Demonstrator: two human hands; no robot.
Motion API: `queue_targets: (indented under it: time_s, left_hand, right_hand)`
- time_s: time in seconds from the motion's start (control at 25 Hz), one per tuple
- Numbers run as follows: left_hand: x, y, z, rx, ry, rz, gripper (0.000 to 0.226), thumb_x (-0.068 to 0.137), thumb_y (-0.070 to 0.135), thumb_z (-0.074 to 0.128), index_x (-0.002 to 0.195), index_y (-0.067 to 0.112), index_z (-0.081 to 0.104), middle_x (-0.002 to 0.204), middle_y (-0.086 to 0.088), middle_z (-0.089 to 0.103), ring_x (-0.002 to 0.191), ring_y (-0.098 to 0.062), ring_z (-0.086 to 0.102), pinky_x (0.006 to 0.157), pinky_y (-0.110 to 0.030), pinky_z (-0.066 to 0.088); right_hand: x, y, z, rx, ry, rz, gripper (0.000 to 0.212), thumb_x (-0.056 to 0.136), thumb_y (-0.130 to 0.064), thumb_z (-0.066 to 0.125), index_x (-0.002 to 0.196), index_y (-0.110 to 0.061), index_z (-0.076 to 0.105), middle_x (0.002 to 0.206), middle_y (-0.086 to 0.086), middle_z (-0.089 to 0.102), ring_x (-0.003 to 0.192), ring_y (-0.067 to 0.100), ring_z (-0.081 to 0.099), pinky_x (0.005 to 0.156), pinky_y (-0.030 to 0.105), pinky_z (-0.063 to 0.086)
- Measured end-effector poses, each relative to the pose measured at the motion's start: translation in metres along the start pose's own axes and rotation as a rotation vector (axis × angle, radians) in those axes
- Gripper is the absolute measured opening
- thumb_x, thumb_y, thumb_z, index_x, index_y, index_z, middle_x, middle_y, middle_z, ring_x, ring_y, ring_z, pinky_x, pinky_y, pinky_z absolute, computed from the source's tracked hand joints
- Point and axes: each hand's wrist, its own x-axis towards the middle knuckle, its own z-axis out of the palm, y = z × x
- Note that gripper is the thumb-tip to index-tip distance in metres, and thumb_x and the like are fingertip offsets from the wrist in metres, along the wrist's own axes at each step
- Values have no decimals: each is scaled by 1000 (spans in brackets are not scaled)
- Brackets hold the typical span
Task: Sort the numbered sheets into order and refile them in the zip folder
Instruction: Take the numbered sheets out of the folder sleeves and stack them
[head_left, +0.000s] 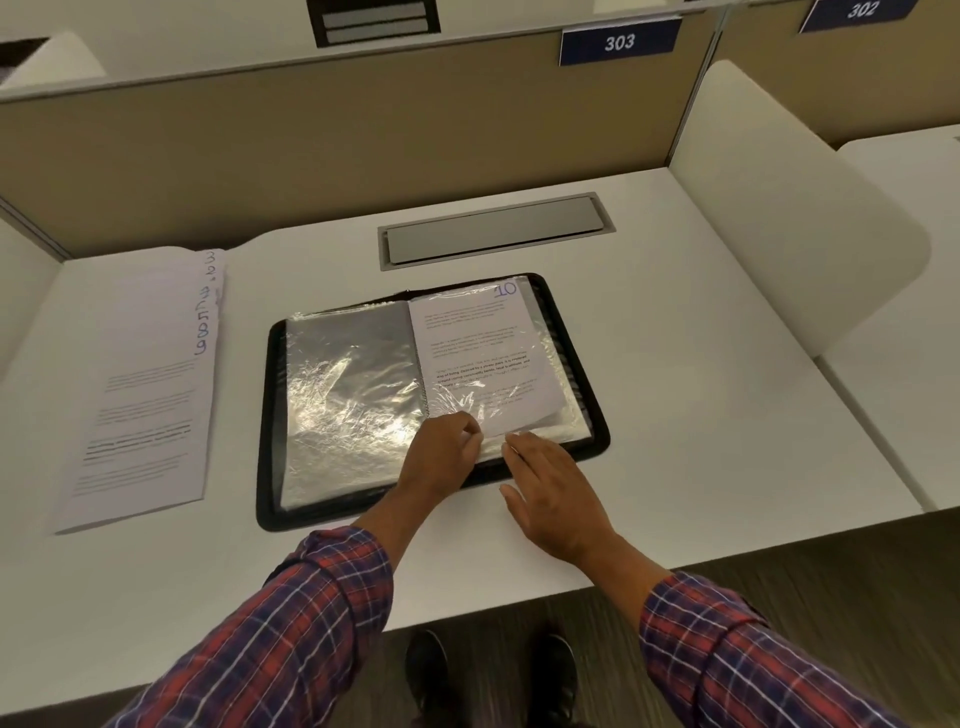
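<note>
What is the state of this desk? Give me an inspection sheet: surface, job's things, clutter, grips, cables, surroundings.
Surface: white desk; grey hatch cover shut at the back.
Job's things: zip folder open flat; sheet 10 in its right sleeve, lower corner curled; left sleeve shows no sheet; stack of sheets fanned, left of the folder.
Clutter: nothing seen.
Grips: left hand pinches the right sleeve near its lower edge; right hand has straight fingers at the sheet's lower corner.
Cables: nothing seen.
Surroundings: beige partition, sign 303, white divider, shoes on the floor.
</note>
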Motion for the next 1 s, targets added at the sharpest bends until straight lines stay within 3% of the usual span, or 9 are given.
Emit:
queue_targets:
  time_s: [0.24, 0.44, 0.6, 0.76, 0.88, 1.0]
  left_hand:
    - [1, -6, -4, -101, -25, -1, 15, 102, 20, 60, 94, 14, 71, 84, 4, 72, 76, -8, 66, 75, -36, 57]
    - [-2, -4, -7, -136, -9, 13, 12, 102, 19, 62, 98, 13, 71, 85, 3, 72, 77, -6, 65, 75, -31, 55]
    - [-6, -3, -7, -170, 41, 19, 9, 101, 14, 62, 98, 12, 70, 88, 1, 70, 80, -8, 62, 76, -29, 53]
    - [-8, -5, -5, -163, 88, 48, 6, 101, 10, 61, 100, 11, 67, 92, -1, 67, 84, -16, 62, 79, -36, 54]
    - [-9, -7, -3, -141, 103, 58, 5, 100, 9, 62, 100, 11, 66, 95, -2, 66, 86, -18, 61, 81, -39, 55]
    - [-15, -7, 3, -85, 66, 98, 15, 96, 4, 64, 104, 15, 59, 105, -1, 62, 95, -18, 61, 82, -41, 58]
  right_hand:
    - [23, -5, 6, -24, -33, -42, 53, 107, -40, 48, 146, -5, 54, 147, 15, 58, 141, 27, 50, 125, 37, 26]
    - [39, -2, 16, -67, -199, 90, 75, 104, -54, 42, 158, -2, 36, 163, 20, 38, 154, 34, 33, 128, 46, 23]
    - [47, -4, 11, -142, -175, 38, 76, 103, -56, 46, 156, -1, 40, 160, 22, 42, 152, 37, 35, 126, 50, 28]
    - [51, 0, 14, -185, -273, 93, 92, 98, -72, 35, 160, -4, 33, 166, 19, 35, 158, 36, 23, 126, 55, 16]
    - [43, -4, 13, -188, -307, 118, 94, 97, -76, 23, 158, -6, 39, 164, 18, 38, 157, 36, 23, 127, 57, 7]
    - [20, -9, 10, -206, -276, 112, 90, 98, -76, 26, 155, -10, 45, 162, 16, 43, 156, 35, 27, 127, 60, 3]
